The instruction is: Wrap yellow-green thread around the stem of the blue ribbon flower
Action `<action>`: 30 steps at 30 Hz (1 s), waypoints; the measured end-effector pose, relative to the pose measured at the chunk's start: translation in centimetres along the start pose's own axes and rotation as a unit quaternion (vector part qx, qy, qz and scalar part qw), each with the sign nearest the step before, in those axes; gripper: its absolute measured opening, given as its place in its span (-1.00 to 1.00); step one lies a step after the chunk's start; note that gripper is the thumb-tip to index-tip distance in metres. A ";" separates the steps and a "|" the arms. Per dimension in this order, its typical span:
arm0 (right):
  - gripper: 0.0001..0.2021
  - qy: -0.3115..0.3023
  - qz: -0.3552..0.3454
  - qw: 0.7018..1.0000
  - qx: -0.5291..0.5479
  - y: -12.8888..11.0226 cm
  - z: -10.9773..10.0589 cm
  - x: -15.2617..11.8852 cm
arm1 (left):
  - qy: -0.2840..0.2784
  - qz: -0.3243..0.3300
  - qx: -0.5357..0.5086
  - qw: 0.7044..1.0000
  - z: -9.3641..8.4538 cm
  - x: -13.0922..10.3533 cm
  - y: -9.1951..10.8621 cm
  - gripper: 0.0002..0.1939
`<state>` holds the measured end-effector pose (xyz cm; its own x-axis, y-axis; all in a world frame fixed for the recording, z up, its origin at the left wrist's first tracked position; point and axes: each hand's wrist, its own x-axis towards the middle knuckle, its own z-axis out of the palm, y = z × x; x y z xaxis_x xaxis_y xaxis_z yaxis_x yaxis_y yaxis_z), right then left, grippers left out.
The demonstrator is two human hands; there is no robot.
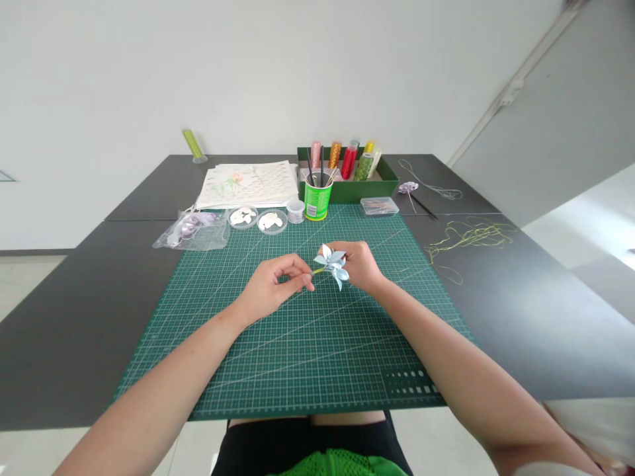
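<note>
A small pale-blue artificial flower [333, 261] with pointed petals is held above the green cutting mat [278, 360]. My left hand [278, 284] pinches its thin green stem [318, 271] between thumb and fingertips. Behind the petals is my right hand [358, 263], its fingers bent in close to the flower head. The petals hide most of the right fingertips, so what they grip is not visible.
Behind the mat stand a green can [317, 201] of tools, a green box [347, 193] with thread spools, two dishes of white pieces [272, 222] and a clear case [380, 206]. Left lies a plastic bag [208, 235]; right, loose yellow-green thread [464, 238] and a lilac flower [408, 188].
</note>
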<state>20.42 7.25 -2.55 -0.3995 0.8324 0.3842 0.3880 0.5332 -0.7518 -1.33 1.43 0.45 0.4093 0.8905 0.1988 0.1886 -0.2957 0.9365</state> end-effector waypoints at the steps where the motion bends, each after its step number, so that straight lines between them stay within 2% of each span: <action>1: -0.81 0.002 -0.001 1.000 -0.012 0.0 0.0 0.0 | 0.020 0.003 -0.008 1.000 0.0 0.0 0.0 -0.90; 5: -0.75 0.009 -0.017 0.999 -0.051 -0.3 0.2 0.0 | 0.114 0.009 -0.012 0.993 -0.2 0.1 -0.1 -0.90; 11: -0.74 -0.052 -0.070 0.994 -0.065 -0.7 0.6 -0.3 | 0.208 0.008 -0.003 0.978 -0.5 0.4 -0.4 -0.89; 23: -0.72 -0.072 -0.116 0.985 -0.105 -1.7 0.8 -0.8 | 0.253 -0.038 0.079 0.963 -0.9 0.7 -0.7 -0.85; 30: -0.69 -0.057 -0.137 0.981 -0.127 -2.5 0.9 -1.0 | 0.277 -0.062 0.134 0.950 -0.9 0.7 -0.9 -0.87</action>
<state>19.11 4.97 -1.54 -0.6029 0.6374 0.4798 0.4409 0.7675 -0.4654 -2.02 2.67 0.06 -0.1493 0.9475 0.2829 0.4546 -0.1883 0.8705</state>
